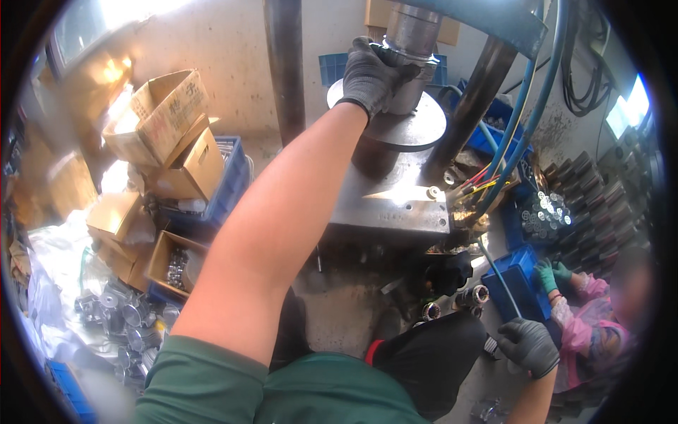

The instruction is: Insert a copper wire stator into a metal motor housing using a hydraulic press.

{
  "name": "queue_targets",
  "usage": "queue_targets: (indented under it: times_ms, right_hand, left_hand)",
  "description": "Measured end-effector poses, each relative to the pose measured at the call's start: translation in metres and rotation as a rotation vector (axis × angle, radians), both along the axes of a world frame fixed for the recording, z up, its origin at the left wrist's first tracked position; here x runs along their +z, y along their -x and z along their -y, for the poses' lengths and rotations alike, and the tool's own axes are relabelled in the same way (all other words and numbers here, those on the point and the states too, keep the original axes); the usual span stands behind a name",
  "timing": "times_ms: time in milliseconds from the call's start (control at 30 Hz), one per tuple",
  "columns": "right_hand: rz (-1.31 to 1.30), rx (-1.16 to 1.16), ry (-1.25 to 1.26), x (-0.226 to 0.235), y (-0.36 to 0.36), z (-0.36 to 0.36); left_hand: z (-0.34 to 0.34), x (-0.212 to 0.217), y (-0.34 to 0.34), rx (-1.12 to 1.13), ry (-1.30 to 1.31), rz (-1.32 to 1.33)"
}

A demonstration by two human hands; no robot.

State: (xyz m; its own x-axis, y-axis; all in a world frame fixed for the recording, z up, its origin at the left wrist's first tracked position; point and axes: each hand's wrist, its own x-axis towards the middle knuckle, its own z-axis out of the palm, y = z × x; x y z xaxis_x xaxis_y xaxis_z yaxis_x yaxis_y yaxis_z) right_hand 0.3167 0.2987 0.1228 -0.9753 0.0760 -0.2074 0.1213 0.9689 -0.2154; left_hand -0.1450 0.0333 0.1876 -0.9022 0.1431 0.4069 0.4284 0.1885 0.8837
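My left hand (371,74), in a dark grey glove, reaches up to the press. Its fingers wrap round a metal cylinder part (408,95) that stands upright on the round steel plate (424,131), beneath the press ram (412,30). Low on the right, my right hand (528,346), gloved alike, is closed round the lower end of a long thin lever (500,277) beside my knee. The fingers' far side is hidden there.
Cardboard boxes (159,116) and a blue crate (229,180) stand at the left, with loose metal parts (127,314) below. Blue hoses (526,106) hang by the press column (473,106). A co-worker in a pink top (583,325) works at a blue bin (512,283).
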Motion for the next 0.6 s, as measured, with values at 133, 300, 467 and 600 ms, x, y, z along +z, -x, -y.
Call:
queue_targets:
  times_ms: [133,300,467,600]
  right_hand:
    - [-0.2,0.068,0.093,-0.002,-0.002,-0.019]
    - [0.102,-0.022,0.05,-0.003,-0.003,-0.008]
    - [-0.113,0.003,0.021,-0.007,-0.01,-0.026]
    - [-0.112,0.052,0.048,-0.006,-0.005,-0.022]
  left_hand:
    - [-0.002,-0.005,0.001,0.013,-0.047,-0.033]
    - [-0.003,-0.014,0.02,0.043,-0.006,-0.071]
    - [-0.019,-0.011,0.017,0.039,-0.006,-0.021]
    - [-0.016,-0.032,0.05,0.041,-0.064,-0.106]
